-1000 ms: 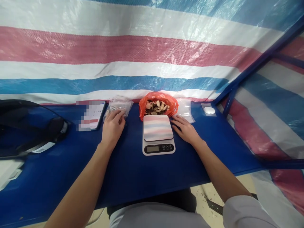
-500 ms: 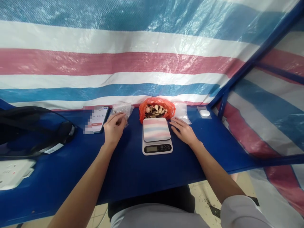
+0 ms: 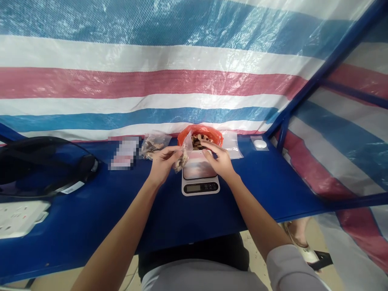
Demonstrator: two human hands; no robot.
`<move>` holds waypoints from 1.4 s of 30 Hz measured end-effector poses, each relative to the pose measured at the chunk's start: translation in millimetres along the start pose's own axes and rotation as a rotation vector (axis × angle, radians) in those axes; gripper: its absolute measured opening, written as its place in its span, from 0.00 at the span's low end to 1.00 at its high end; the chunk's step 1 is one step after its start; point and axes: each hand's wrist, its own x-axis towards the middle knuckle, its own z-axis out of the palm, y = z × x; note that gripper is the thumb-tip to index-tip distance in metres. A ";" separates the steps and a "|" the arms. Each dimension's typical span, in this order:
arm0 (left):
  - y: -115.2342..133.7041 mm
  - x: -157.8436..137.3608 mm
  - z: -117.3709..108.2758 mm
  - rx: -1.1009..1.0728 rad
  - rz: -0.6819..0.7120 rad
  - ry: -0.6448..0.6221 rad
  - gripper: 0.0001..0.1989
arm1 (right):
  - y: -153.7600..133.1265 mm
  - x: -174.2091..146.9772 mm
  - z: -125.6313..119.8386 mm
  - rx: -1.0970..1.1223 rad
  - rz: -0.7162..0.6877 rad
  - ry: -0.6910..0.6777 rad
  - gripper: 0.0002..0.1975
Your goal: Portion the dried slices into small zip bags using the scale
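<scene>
My left hand (image 3: 163, 165) is closed on a small clear plastic bag (image 3: 181, 161) with pale dried slices in it, held up at the left side of the kitchen scale (image 3: 200, 169). My right hand (image 3: 220, 158) hovers over the scale's plate, thumb and fingers apart, with nothing visible in it. Behind the scale an orange-red plastic bag (image 3: 216, 135) stands open, filled with dried slices (image 3: 197, 141). Another clear bag of slices (image 3: 153, 143) lies on the table behind my left hand. The scale's display shows no readable figure.
Flat clear bags (image 3: 232, 145) lie right of the orange-red bag. Further right is a white round object (image 3: 260, 144) on clear plastic. To the left are a blurred-out phone (image 3: 125, 153), a black headset (image 3: 87, 165) and a white power strip (image 3: 22, 218). A person's foot (image 3: 298, 232) shows below the table.
My left hand has moved right, lifting a small bag of slices away from the bag on the left. My right hand has come from beside the scale to above its plate.
</scene>
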 end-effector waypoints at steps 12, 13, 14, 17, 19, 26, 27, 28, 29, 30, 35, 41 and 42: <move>-1.2 -13.2 2.2 -0.262 -0.318 -0.129 0.15 | 7.3 3.8 24.9 0.503 0.197 0.053 0.18; -1.0 -13.6 2.1 -0.275 -0.336 -0.123 0.15 | 6.5 3.3 24.1 0.506 0.209 0.064 0.17; -1.1 -14.0 2.1 -0.290 -0.353 -0.113 0.15 | 5.6 2.9 23.3 0.504 0.220 0.074 0.16; -2.1 -15.0 1.9 -0.320 -0.391 -0.078 0.17 | 3.6 1.7 21.4 0.480 0.251 0.089 0.14; -2.7 -14.8 1.0 -0.322 -0.407 -0.061 0.18 | 2.8 1.4 20.7 0.465 0.280 0.090 0.13; -1.2 -6.6 -16.1 -0.229 -0.304 -0.007 0.15 | 4.8 3.1 17.7 0.514 0.407 0.083 0.18; 0.1 -5.0 -19.3 -0.195 -0.267 -0.009 0.15 | 5.3 4.0 16.8 0.515 0.423 0.074 0.18; 2.0 -3.4 -22.1 -0.142 -0.222 -0.010 0.15 | 5.8 5.1 15.8 0.516 0.436 0.065 0.19; 4.4 -2.0 -24.2 -0.067 -0.166 -0.004 0.15 | 6.0 6.5 14.6 0.517 0.444 0.056 0.19; 7.6 -0.7 -25.4 0.032 -0.106 0.004 0.15 | 5.8 8.2 13.3 0.517 0.450 0.045 0.19; 27.7 4.2 -15.9 0.617 0.255 -0.004 0.13 | -1.0 19.4 5.8 0.529 0.472 -0.028 0.17; 33.2 11.9 8.7 0.832 0.269 -0.159 0.13 | -7.7 32.5 2.3 0.522 0.446 -0.125 0.18; 31.7 14.1 11.2 0.817 0.213 -0.161 0.14 | -7.3 34.4 2.3 0.517 0.427 -0.138 0.19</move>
